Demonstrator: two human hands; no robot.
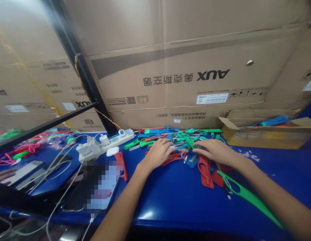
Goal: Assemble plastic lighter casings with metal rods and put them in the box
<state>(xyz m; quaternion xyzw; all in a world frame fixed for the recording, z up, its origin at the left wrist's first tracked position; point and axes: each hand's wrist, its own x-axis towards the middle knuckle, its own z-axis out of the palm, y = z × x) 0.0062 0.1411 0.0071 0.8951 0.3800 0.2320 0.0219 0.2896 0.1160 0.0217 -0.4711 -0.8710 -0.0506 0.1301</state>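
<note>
A pile of red, green and blue plastic pieces (187, 139) with small metal parts lies at the back of the blue table (170, 197). My left hand (159, 152) rests over the pile's left part, palm down, fingers bent; what its fingertips touch is hidden. Over the right part is my right hand (210, 149), its fingers spread a little above red and blue pieces, holding nothing that I can make out. Below it lie a red piece (206, 172) and a long green piece with a loop (250, 195), partly beside my right forearm.
An open cardboard box (263, 137) with blue pieces stands at the right back. To the left are a white power strip (115, 143) with chargers, a white case (112, 151), a blurred-out phone (102, 187), cables and a black frame (80, 73). A person's hand (4, 175) shows far left.
</note>
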